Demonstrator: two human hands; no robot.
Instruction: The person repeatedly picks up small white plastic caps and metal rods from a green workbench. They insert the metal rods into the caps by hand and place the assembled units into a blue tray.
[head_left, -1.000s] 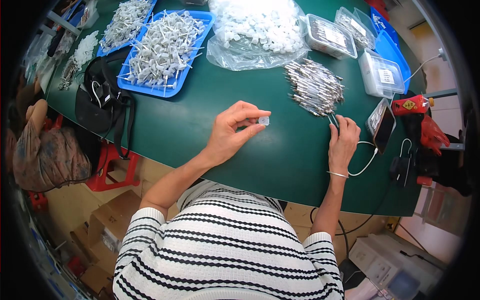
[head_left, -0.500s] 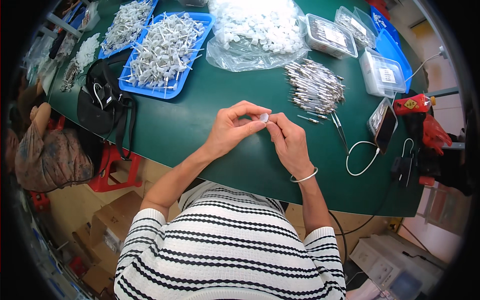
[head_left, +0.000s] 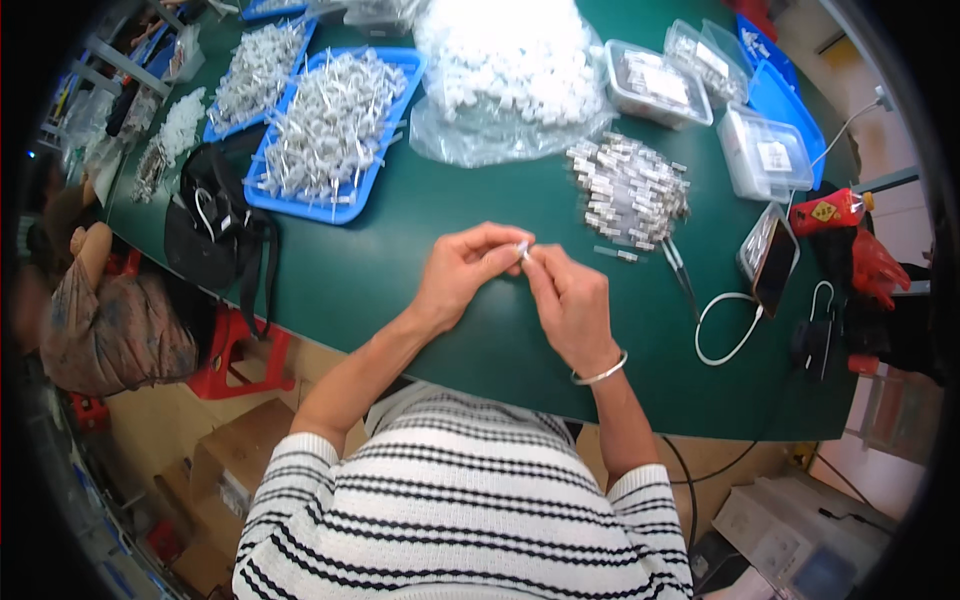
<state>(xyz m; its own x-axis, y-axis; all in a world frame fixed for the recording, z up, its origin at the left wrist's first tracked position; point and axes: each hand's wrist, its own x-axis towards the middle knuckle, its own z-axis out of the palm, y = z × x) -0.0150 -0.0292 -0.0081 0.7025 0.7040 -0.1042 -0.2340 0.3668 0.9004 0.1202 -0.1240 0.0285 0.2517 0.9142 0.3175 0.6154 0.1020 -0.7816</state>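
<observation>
My left hand [head_left: 450, 278] pinches a small white plastic piece [head_left: 523, 250] between thumb and forefinger, above the middle of the green table. Right beside it, my right hand [head_left: 575, 305] has thumb and forefinger pressed together at the same piece. Its fingertips hide whatever they grip. Beyond my right hand lies a heap of thin rods with metal and clear parts [head_left: 630, 190], blurred here. A loose rod [head_left: 618, 254] sits at the heap's near edge, close to a pair of tweezers [head_left: 681, 278].
At the far left stand blue trays [head_left: 345, 212] of white-headed pieces. A clear bag [head_left: 460, 150] of white caps lies at the far middle. Plastic boxes [head_left: 765, 155], a phone [head_left: 775, 265] with a white cable and a red bottle [head_left: 830, 212] line the right. A black bag [head_left: 205, 245] hangs over the left edge.
Both hands stay together at the white piece, which is now turned and shows less between the fingertips. The whole view has shifted slightly, moving the table's contents lower in the picture.
</observation>
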